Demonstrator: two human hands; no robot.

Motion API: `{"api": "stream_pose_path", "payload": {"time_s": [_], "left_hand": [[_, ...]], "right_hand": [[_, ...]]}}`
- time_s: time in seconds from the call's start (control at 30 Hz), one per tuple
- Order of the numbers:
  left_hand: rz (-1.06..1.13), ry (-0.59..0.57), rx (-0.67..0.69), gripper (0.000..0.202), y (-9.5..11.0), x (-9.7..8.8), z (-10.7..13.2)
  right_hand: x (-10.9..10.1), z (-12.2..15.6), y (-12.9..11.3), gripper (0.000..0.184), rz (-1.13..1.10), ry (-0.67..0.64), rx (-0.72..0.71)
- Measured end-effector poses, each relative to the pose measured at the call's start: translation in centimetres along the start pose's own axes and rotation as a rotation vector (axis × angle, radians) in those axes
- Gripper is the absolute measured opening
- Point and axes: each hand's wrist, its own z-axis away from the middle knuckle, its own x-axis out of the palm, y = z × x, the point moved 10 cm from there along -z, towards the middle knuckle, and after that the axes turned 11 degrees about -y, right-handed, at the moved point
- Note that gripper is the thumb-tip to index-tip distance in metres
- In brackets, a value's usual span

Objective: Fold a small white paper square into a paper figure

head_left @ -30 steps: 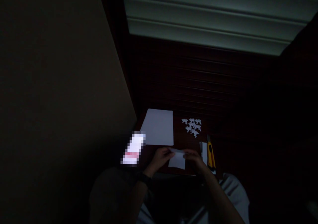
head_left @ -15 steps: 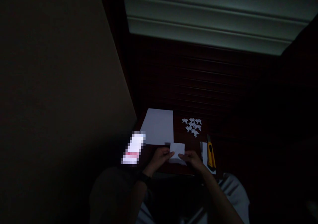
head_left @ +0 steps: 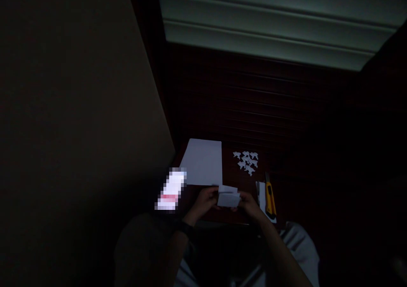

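Dim light leaves most of the room black, with pale slats [head_left: 270, 24] high at the back and a small dark tabletop [head_left: 232, 174] below them. Both hands are together at the near edge of it: the left hand [head_left: 205, 200] and the right hand [head_left: 249, 204] each pinch one end of a small paper piece [head_left: 228, 198], held just above the surface with its upper part bent over into a flap, so it looks partly folded and not yet shaped. Behind the hands lies a large white sheet [head_left: 203, 162], flat and seemingly whole. To the right of that sheet sits a cluster of little folded paper shapes [head_left: 246, 162], touching one another; they read as finished pieces, though their exact number is hard to tell in this light. A yellow utility knife [head_left: 270, 196] rests on a pale paper strip [head_left: 261, 196] just beside the right hand. A lit phone screen [head_left: 171, 190] glows left of the left hand. Judging by this, several pieces are done, one is mid-fold, and the sheet remains unused.
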Motion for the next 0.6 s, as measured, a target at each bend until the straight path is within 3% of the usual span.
{"api": "stream_pose_path", "payload": {"time_s": [0.37,0.6], "left_hand": [[-0.113,0.034,0.031,0.029,0.6,-0.6,0.4],[-0.177,0.094,-0.005,0.024,-0.1,-1.2,0.1]], "right_hand": [[0.0,0.2,0.3,0.032,-0.019,-0.031,0.044],[0.8,0.4,-1.7,0.037,-0.032,0.008,-0.030]]}}
